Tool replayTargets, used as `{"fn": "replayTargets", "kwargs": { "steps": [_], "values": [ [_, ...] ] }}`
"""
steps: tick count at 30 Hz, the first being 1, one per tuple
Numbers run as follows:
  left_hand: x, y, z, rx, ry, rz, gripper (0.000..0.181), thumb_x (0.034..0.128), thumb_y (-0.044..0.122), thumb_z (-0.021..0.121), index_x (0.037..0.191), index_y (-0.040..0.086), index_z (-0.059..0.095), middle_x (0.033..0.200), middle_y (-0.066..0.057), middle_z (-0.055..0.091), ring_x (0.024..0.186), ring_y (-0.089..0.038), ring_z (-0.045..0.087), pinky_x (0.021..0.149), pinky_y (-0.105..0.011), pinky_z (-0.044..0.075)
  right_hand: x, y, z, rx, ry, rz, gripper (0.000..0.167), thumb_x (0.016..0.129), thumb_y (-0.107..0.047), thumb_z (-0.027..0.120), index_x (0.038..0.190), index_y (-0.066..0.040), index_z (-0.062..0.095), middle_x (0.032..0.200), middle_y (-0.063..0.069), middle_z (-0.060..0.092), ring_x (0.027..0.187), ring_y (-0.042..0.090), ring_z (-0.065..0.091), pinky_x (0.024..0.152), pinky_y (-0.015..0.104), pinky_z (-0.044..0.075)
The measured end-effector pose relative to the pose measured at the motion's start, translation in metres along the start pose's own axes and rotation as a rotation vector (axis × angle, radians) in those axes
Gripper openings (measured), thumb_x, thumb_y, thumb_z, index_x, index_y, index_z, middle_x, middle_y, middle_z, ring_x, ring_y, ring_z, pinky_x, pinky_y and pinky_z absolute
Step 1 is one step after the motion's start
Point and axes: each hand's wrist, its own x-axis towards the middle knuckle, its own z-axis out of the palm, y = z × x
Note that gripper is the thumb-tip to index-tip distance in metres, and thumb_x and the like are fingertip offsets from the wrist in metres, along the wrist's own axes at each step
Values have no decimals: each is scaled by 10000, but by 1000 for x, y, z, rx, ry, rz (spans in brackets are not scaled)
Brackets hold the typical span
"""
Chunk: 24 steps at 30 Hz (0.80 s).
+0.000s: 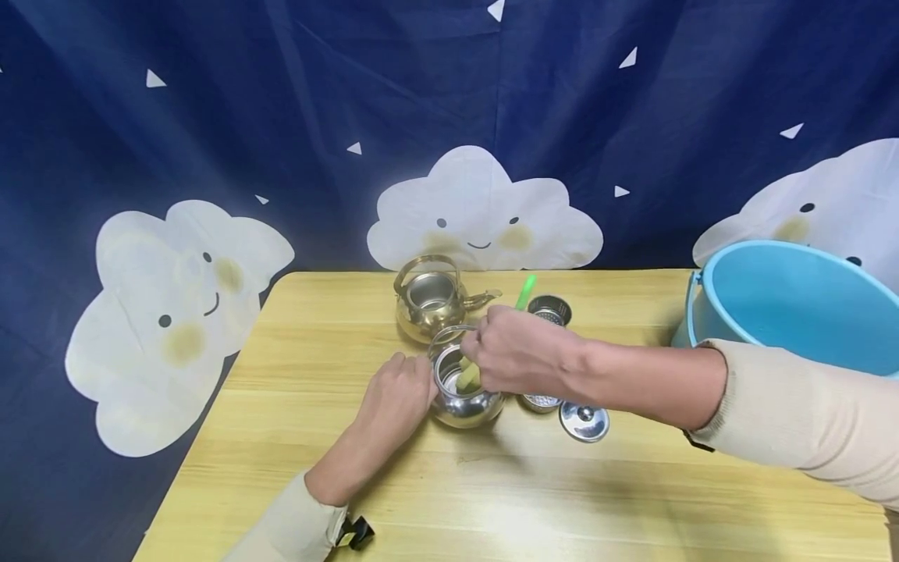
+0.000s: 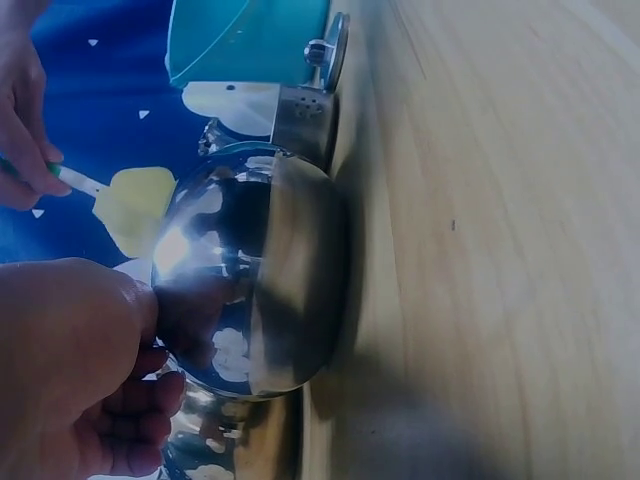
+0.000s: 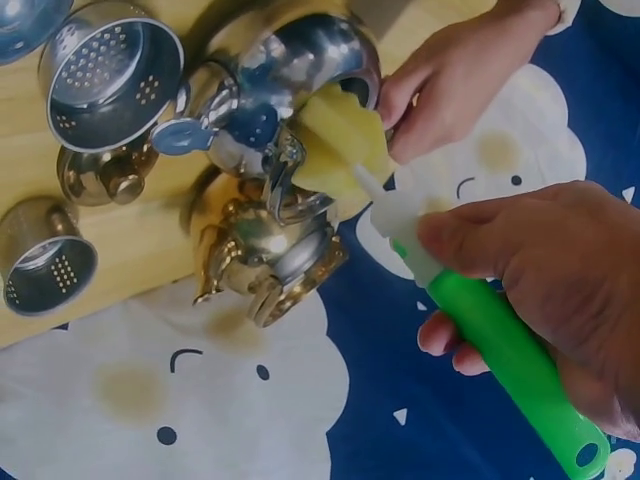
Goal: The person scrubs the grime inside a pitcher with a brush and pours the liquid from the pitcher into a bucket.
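A round silver teapot [image 1: 467, 411] without its lid stands on the table, its handle raised. At its left side, my left hand [image 1: 395, 396] grips the rim with curled fingers, as the left wrist view [image 2: 90, 370] also shows. My right hand [image 1: 518, 351] holds a sponge brush by its green and white handle [image 3: 500, 335]. The brush's yellow sponge head [image 1: 469, 379] is at the teapot's mouth, partly inside; in the left wrist view the sponge [image 2: 135, 208] shows beside the rim. How deep it reaches is hidden.
Behind stands a gold teapot [image 1: 421, 321], open at the top. Right of the teapots are two perforated metal strainers [image 1: 551, 306] and a silver lid [image 1: 585, 422]; a gold lid [image 3: 108, 178] shows in the right wrist view. A blue bucket [image 1: 705, 312] is at far right. A cloud-print curtain [image 1: 485, 94] hangs behind.
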Motion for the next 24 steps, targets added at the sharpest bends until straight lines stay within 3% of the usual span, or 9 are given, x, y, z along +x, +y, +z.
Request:
{"fn": "replayTargets", "kwargs": {
  "steps": [6,12,15,19,24],
  "values": [
    [1,0,0,0,2,-4,238,961,189,640,765,81,562,576,25,463,560,-149,362,533,-266,336,0,8,12,187,45,54,84,927,-287,758,877,-222,776,916,-69,649,655,108,573,550,208,477],
    [0,1,0,-6,-11,-19,236,959,188,645,768,77,562,579,23,464,568,-154,362,535,-266,334,1,14,36,369,131,106,74,933,-186,720,917,-216,786,967,-76,710,654,116,627,484,229,440],
    [0,2,0,-5,-1,-23,235,950,184,654,761,80,560,574,25,457,566,-155,360,530,-263,324,1,16,47,464,94,119,64,915,-156,718,942,-173,774,946,-51,697,616,104,569,464,235,424],
    [0,1,-1,5,24,-14,233,930,175,663,747,85,550,566,32,432,559,-151,348,523,-252,295,1,18,57,679,-28,160,106,912,-113,698,993,-146,759,970,-18,667,571,104,452,446,246,378],
    [1,1,-2,15,44,-2,243,914,165,677,729,91,538,558,38,410,551,-143,341,510,-248,288,1,18,63,925,-109,229,201,917,-14,627,897,-182,735,888,-20,620,550,115,342,459,253,279]
  ]
}}
